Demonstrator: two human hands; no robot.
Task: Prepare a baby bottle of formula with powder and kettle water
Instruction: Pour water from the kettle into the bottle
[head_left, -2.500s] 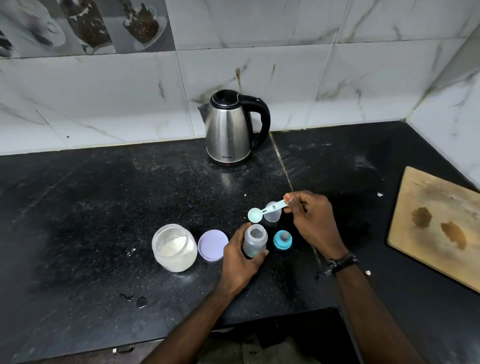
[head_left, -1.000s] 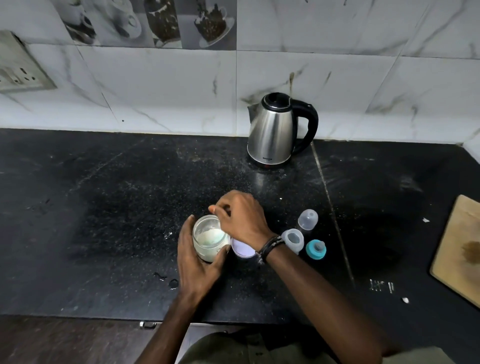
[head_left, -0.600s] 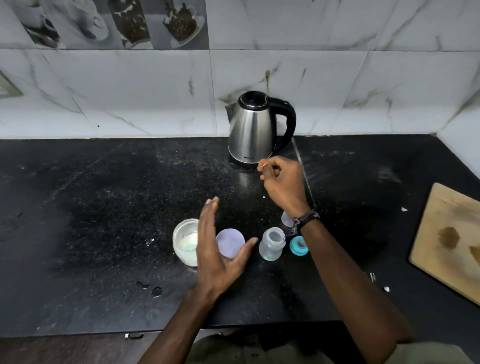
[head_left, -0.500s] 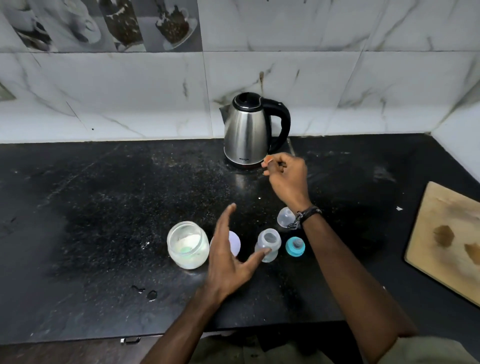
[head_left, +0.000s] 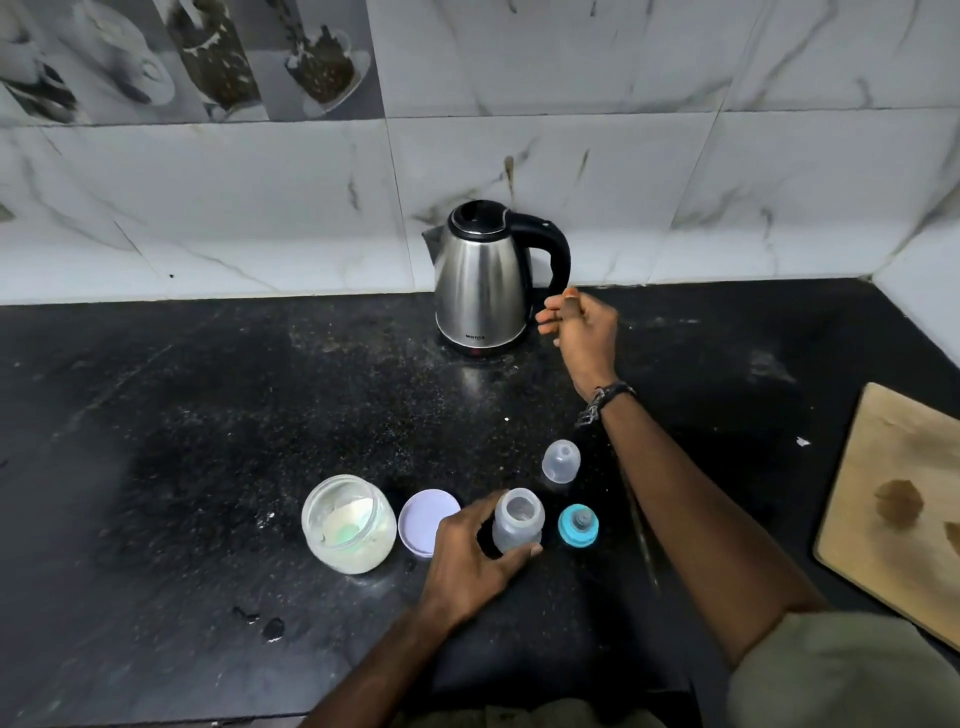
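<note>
A small clear baby bottle (head_left: 518, 526) stands uncapped on the black counter (head_left: 208, 426), and my left hand (head_left: 470, 556) is wrapped around its side. Left of it sits an open glass jar of white powder (head_left: 349, 524) with a green scoop lying inside. A steel kettle (head_left: 480, 283) with a black handle stands at the back against the wall. My right hand (head_left: 582, 330) hovers just right of the kettle's base, below its handle, fingers loosely curled and holding nothing.
The jar's lilac lid (head_left: 423, 522) lies between jar and bottle. A teal nipple ring (head_left: 577, 526) and a clear cap (head_left: 561, 461) sit right of the bottle. A wooden cutting board (head_left: 893, 499) lies at the right edge. Tiled walls close the back and right.
The scoop went from my right hand into the jar. My left hand left the jar and closed around the bottle. My right hand rose to the kettle's handle side.
</note>
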